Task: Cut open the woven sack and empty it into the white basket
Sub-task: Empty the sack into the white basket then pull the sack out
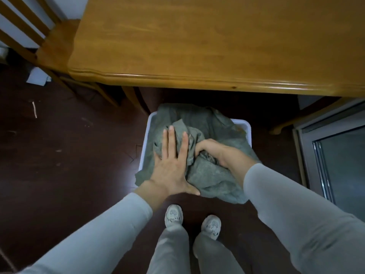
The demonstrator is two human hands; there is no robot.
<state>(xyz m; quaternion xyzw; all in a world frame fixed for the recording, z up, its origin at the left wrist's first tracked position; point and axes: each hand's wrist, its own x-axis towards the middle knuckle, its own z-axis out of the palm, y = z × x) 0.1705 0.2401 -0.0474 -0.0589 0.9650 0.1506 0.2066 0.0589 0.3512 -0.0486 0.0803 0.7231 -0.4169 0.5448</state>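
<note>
A white basket (247, 129) stands on the dark floor just in front of my feet, half under the table's edge. Grey-green cloth (213, 123) fills it and spills over its near rim. My left hand (171, 165) lies flat on the cloth with fingers straight, pressing it down at the basket's left side. My right hand (215, 153) is curled into the cloth at the middle of the pile, fingers buried in a fold. No woven sack can be told apart from the cloth, and no cutting tool is in view.
A wooden table (197, 46) fills the top of the view. A wooden chair (49, 46) stands at the upper left. A glass-fronted metal frame (331, 155) stands on the right. My two shoes (173, 215) are on the floor below the basket.
</note>
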